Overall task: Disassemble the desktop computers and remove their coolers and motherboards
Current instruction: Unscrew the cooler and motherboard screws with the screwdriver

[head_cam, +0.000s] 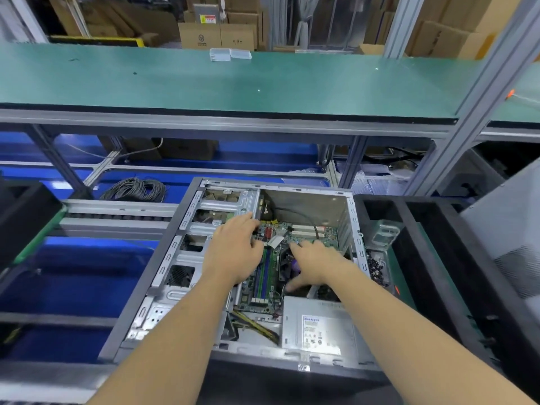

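1. So far, the computer case (163, 290) lies open on its side, side panel off; the motherboard (270, 276) is still inside, near the power supply (318, 328).
2. Cooler: I judge it sits under my right hand (315, 266), mostly hidden.
3. My left hand (233, 252) reaches in, fingers curled at the board's upper edge; whether they grip anything I cannot tell.
4. My right hand is spread, fingers relaxed, grasping nothing visible.
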`<state>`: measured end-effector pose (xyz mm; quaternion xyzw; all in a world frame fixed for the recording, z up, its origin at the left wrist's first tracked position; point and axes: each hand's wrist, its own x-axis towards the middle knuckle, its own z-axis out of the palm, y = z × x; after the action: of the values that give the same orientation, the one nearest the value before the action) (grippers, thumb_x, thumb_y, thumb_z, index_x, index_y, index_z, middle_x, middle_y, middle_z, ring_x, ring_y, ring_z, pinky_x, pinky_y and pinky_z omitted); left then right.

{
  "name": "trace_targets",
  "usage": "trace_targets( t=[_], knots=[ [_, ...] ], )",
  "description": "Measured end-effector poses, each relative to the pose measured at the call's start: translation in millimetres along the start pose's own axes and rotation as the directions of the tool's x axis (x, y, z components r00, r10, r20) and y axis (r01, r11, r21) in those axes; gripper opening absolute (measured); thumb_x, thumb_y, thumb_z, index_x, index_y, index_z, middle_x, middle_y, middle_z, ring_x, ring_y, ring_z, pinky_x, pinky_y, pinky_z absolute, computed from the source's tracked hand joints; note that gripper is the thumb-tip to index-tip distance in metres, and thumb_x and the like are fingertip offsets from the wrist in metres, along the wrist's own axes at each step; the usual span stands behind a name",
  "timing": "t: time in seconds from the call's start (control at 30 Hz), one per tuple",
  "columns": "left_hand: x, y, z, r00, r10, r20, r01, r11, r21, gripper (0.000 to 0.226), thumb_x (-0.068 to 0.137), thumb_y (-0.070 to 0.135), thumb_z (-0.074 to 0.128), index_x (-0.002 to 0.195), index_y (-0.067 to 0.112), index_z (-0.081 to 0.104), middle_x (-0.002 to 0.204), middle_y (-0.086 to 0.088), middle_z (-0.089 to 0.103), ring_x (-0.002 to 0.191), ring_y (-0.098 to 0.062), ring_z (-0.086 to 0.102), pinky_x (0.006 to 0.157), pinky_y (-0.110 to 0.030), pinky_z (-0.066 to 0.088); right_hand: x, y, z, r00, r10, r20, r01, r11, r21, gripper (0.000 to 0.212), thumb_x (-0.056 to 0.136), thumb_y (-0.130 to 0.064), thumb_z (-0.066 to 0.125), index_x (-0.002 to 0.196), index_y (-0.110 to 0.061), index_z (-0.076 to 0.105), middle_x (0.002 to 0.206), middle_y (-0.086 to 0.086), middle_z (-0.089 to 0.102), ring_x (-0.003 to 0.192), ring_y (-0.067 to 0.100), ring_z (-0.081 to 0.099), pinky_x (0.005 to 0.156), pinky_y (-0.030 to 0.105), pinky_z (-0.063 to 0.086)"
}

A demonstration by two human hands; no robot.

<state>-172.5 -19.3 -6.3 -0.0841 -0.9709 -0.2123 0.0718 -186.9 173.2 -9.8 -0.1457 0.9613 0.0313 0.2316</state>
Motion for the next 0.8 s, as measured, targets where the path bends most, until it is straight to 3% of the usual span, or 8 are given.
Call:
trace_targets(
  t=[0.07, 0.13, 0.2, 0.3, 0.37, 0.57, 0.67, 0.8],
  knots=[
    [-1.1, 2.4, -3.7, 1.000, -0.009, 0.007, 0.009, 0.999, -0.031, 0.036, 0.093, 0.025, 0.051, 0.127, 0.020, 0.060, 0.134, 0.004, 0.057, 0.127, -0.017, 0.046, 0.107, -0.036, 0.036, -13.6, -21.1, -12.1, 0.972, -0.048, -0.228, 0.055, 0.998, 0.027, 0.068, 0.091, -0.057, 0.057, 0.143, -0.016, 0.042, 0.136, 0.009, 0.050, 0.126, 0.033, 0.045, 0.099, 0.050, 0.044],
    [-2.4, 4.6, -8.9, 1.000, -0.015, 0.025, 0.018, 0.994, -0.107, 0.014, 0.089, 0.016, 0.053, 0.098, 0.017, 0.064, 0.105, 0.001, 0.063, 0.104, -0.021, 0.054, 0.084, -0.036, 0.045, -27.9, -53.5, -23.3, 0.844, -0.089, -0.528, 0.196, 0.969, 0.149, 0.031, 0.096, -0.031, 0.048, 0.121, -0.015, 0.058, 0.113, 0.007, 0.060, 0.108, 0.030, 0.054, 0.087, 0.044, 0.048],
    [-5.4, 2.4, -17.1, 0.997, 0.007, 0.074, 0.003, 0.990, -0.138, 0.014, 0.084, 0.011, 0.054, 0.075, 0.020, 0.052, 0.081, 0.004, 0.054, 0.081, -0.019, 0.050, 0.066, -0.036, 0.038, -46.6, -85.5, -26.6, 0.741, -0.109, -0.663, 0.327, 0.921, 0.214, 0.021, 0.087, -0.016, 0.047, 0.098, -0.009, 0.063, 0.094, 0.009, 0.063, 0.089, 0.031, 0.059, 0.071, 0.040, 0.050],
    [-15.0, -12.1, -30.7, 0.995, 0.022, 0.101, -0.006, 0.987, -0.160, 0.017, 0.087, 0.012, 0.053, 0.086, 0.026, 0.062, 0.089, 0.009, 0.058, 0.085, -0.014, 0.052, 0.071, -0.036, 0.044, -70.9, -111.2, -16.2, 0.550, -0.162, -0.819, 0.437, 0.892, 0.117, 0.009, 0.076, -0.007, 0.054, 0.073, -0.002, 0.060, 0.073, 0.014, 0.060, 0.065, 0.034, 0.059, 0.048, 0.039, 0.049],
    [-24.8, -23.2, -36.4, 0.999, 0.003, 0.035, 0.002, 0.993, -0.117, 0.025, 0.089, 0.014, 0.054, 0.106, 0.023, 0.069, 0.102, 0.005, 0.063, 0.097, -0.017, 0.056, 0.080, -0.035, 0.047, -83.4, -121.6, -6.4, 0.474, -0.237, -0.848, 0.509, 0.860, 0.044, 0.007, 0.070, -0.003, 0.063, 0.065, -0.002, 0.059, 0.065, 0.014, 0.057, 0.054, 0.033, 0.055, 0.040, 0.039, 0.047],
    [-64.1, -33.1, -47.8, 0.994, 0.105, -0.025, -0.106, 0.994, -0.023, 0.023, 0.095, 0.015, 0.051, 0.109, 0.014, 0.069, 0.108, -0.003, 0.070, 0.105, -0.024, 0.058, 0.085, -0.038, 0.049, -114.4, -169.9, 36.6, 0.276, -0.673, -0.687, 0.693, 0.634, -0.343, 0.024, 0.058, -0.010, 0.079, 0.057, -0.010, 0.055, 0.056, 0.007, 0.049, 0.046, 0.025, 0.046, 0.038, 0.026, 0.027],
    [-81.7, -35.8, -51.0, 0.993, 0.118, -0.003, -0.118, 0.993, 0.010, 0.025, 0.096, 0.017, 0.050, 0.111, 0.013, 0.069, 0.109, -0.004, 0.070, 0.105, -0.026, 0.057, 0.087, -0.040, 0.049, -120.4, -198.1, 63.5, 0.397, -0.794, -0.461, 0.704, 0.585, -0.402, 0.014, 0.066, -0.025, 0.076, 0.070, -0.016, 0.065, 0.064, 0.000, 0.059, 0.051, 0.020, 0.055, 0.040, 0.023, 0.031],
    [-102.1, -36.5, -56.3, 0.991, 0.124, -0.048, -0.123, 0.992, 0.024, 0.026, 0.095, 0.019, 0.050, 0.114, 0.013, 0.068, 0.109, -0.005, 0.069, 0.107, -0.026, 0.057, 0.086, -0.040, 0.050, -108.0, -231.5, 97.9, 0.774, -0.598, -0.208, 0.569, 0.801, -0.188, 0.035, 0.100, -0.036, 0.045, 0.117, -0.009, 0.058, 0.110, 0.014, 0.063, 0.090, 0.033, 0.063, 0.064, 0.039, 0.044]
  ],
)
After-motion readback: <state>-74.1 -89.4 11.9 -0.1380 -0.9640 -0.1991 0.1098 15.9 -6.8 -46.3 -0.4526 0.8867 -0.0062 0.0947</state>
